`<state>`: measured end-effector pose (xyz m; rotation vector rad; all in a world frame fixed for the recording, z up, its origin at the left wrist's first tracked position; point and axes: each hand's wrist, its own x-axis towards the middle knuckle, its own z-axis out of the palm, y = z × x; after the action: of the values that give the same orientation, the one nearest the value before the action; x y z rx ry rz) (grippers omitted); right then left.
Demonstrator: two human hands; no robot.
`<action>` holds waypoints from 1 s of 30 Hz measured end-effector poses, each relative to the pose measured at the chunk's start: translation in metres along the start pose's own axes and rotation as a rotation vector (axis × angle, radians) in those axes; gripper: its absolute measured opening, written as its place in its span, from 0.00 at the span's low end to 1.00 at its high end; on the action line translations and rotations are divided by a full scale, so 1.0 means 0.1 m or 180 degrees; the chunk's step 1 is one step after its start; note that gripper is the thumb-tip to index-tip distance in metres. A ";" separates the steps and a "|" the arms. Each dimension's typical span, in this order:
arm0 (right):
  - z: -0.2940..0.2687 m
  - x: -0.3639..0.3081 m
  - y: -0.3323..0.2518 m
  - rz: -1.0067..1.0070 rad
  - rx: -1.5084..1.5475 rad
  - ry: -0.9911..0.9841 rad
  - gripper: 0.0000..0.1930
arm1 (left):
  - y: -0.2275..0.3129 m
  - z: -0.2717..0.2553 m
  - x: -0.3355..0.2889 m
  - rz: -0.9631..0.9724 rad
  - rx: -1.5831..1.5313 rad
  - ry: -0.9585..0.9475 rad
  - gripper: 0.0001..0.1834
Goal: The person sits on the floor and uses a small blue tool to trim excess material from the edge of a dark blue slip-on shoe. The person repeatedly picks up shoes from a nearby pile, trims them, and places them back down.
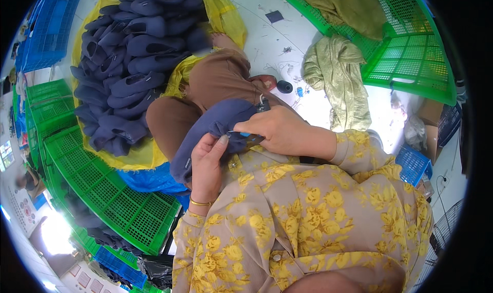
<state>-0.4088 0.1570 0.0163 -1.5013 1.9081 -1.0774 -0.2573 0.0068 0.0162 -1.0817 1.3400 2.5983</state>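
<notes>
Across my lap lies a navy fabric shoe upper, curved, with a small pale mark near its lower left end. My left hand pinches its near edge between thumb and fingers. In my right hand, fingers closed, is a small blue-handled tool with a thin metal tip. That tip meets the fabric close to my left thumb; the grip hides most of the tool, so its exact kind is unclear. A dark piece with a white end pokes up just beyond my right fingers.
Many similar navy uppers are heaped on a yellow plastic sheet at the far left. Green crates stand left and another green crate far right. An olive cloth, a small black cylinder and thread scraps lie on the floor.
</notes>
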 end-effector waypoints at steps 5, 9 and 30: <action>-0.02 0.01 0.02 -0.0150 -0.0260 -0.0102 0.18 | 0.01 0.03 -0.01 0.0034 0.0084 0.0036 0.11; -0.02 0.02 0.01 -0.0170 -0.0407 -0.0220 0.17 | 0.05 0.07 -0.01 0.0012 0.0058 0.0099 0.07; 0.09 0.09 -0.30 0.0523 -0.1276 -0.0871 0.10 | -0.23 0.07 0.07 0.0432 0.0692 0.0789 0.07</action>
<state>-0.3872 0.1427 0.0364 -1.5655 2.0818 -0.4055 -0.2592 0.0246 -0.0017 -1.3522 1.7580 2.3907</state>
